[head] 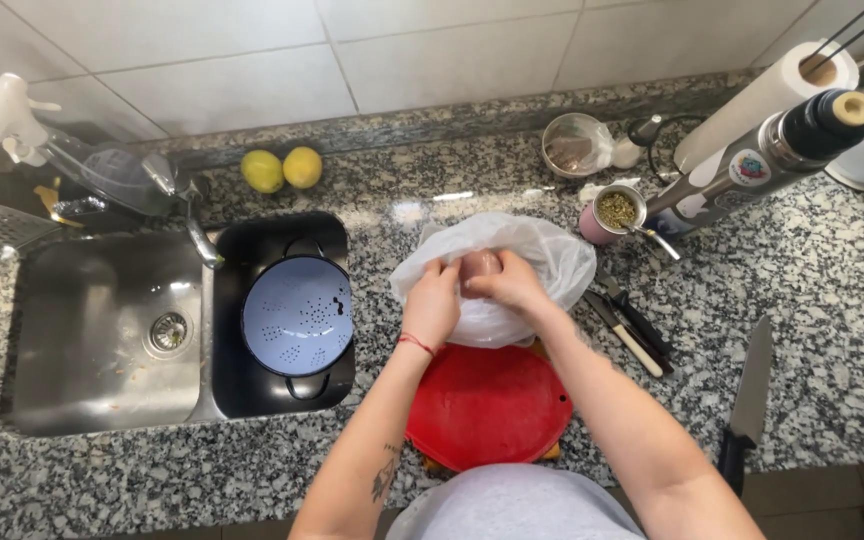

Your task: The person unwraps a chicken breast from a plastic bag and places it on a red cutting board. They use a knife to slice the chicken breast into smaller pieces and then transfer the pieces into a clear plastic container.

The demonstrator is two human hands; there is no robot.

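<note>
Gripping a pinkish lump (480, 264) between them, the left hand (434, 303) and right hand (512, 285) hold it over the white plastic bag (552, 262); just below them lies the red cutting board (487, 405), and a slick grip could probably drop it onto the desk (832, 300)

**Person at the counter: body as seen from above**

- Left hand (432, 305): bare, no rings visible. Thin red cord bracelet (416, 344) around the wrist.
- Left forearm: bare, sleeveless as far as shown; small dark tattoo (385, 478) on the inner side, near the elbow.
- Right hand (508, 284): bare, no jewellery visible.
- Right forearm: bare, unmarked.
- Torso: light grey garment (517, 505), plain, seen at the lower frame edge.
</note>
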